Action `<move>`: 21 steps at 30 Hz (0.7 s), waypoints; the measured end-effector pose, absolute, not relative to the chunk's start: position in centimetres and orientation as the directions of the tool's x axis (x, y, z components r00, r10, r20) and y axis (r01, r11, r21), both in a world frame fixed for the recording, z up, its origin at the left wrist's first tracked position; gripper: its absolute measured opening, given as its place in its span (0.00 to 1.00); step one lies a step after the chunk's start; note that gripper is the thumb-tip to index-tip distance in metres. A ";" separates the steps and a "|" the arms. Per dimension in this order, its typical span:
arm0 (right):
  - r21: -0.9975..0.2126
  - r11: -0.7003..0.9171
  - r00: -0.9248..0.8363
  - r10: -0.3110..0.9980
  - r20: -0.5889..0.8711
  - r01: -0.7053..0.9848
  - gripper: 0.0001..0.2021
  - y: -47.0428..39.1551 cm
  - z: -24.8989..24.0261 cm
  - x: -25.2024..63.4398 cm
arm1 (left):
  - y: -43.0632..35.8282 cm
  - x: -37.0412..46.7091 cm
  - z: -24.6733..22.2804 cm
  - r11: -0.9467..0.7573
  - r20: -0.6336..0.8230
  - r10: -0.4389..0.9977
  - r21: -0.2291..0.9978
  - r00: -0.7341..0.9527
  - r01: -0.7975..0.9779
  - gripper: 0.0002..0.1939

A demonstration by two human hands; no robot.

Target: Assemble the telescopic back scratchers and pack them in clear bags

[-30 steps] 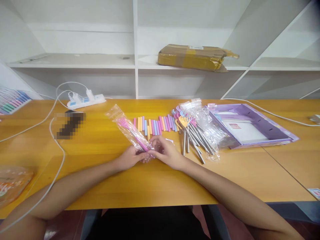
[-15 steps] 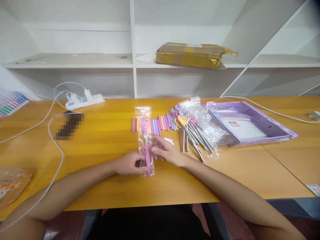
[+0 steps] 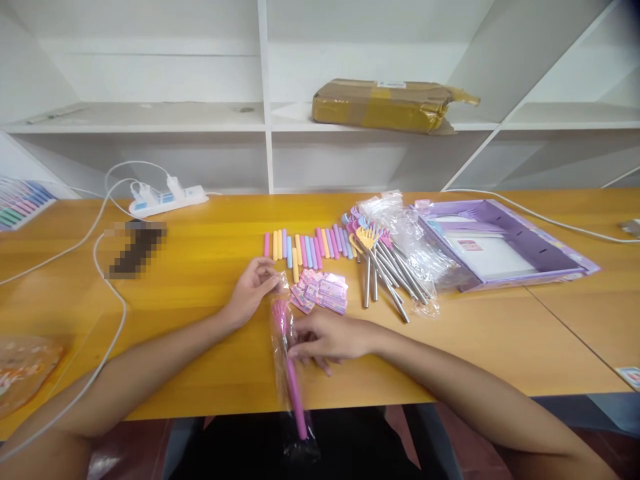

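Note:
A pink back scratcher (image 3: 296, 400) lies inside a clear plastic bag (image 3: 278, 333), its claw end pointing away from me and its handle reaching over the table's front edge. My right hand (image 3: 327, 337) is closed on it at the metal shaft through the film. My left hand (image 3: 253, 290) pinches the top end of the bag. Beyond my hands are a loose pile of small printed cards (image 3: 320, 292) and a row of coloured handle tubes (image 3: 307, 250). To the right, several back scratchers with bare metal shafts (image 3: 385, 263) lie heaped.
Clear plastic bags (image 3: 420, 247) lie beside a purple open box (image 3: 543, 263) at the right. A white power strip (image 3: 170, 202) with cables stands at the back left. On the shelf rests a taped cardboard parcel (image 3: 385, 105). One white cable (image 3: 123, 313) crosses near my left arm.
The bagged back scratcher has come toward me, past the table edge. My left hand has moved from its handle up to the bag's top; my right hand moved nearer me. The cards are now uncovered.

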State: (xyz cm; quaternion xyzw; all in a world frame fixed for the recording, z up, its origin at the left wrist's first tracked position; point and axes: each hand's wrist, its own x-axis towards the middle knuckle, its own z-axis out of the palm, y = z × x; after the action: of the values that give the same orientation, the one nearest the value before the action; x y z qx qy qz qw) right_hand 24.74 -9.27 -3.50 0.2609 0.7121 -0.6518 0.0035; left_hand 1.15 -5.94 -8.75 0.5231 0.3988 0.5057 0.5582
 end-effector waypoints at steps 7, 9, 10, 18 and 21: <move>-0.433 0.547 -0.579 0.812 0.068 0.717 0.14 -4.6 -3.2 28.9 | -6.0 1.0 -8.1 -0.135 0.125 0.957 0.991 0.261 0.020 0.09; -0.382 0.550 -0.578 0.815 0.048 0.743 0.15 -3.3 -3.6 30.1 | -6.0 0.9 -7.9 -0.137 0.118 0.952 0.989 0.281 0.048 0.10; -0.381 0.553 -0.589 0.808 0.026 0.741 0.16 -2.8 -3.9 30.6 | -6.0 0.9 -7.9 -0.128 0.108 0.948 0.991 0.300 0.048 0.10; -0.381 0.562 -0.589 0.806 0.054 0.734 0.21 -2.0 -4.9 31.1 | -6.2 1.2 -8.0 -0.103 0.090 0.885 0.995 0.457 0.004 0.16; -0.402 0.543 -0.580 0.814 0.035 0.738 0.22 -1.7 -5.0 31.1 | -6.2 1.2 -7.9 -0.103 0.076 0.902 0.994 0.426 0.041 0.13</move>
State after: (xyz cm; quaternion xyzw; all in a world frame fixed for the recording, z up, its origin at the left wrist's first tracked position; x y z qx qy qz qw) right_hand 31.09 -1.68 -5.00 0.4451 0.8715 -0.1745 -0.1094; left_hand 1.16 -6.24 -7.88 0.6344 0.3715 0.3861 0.5571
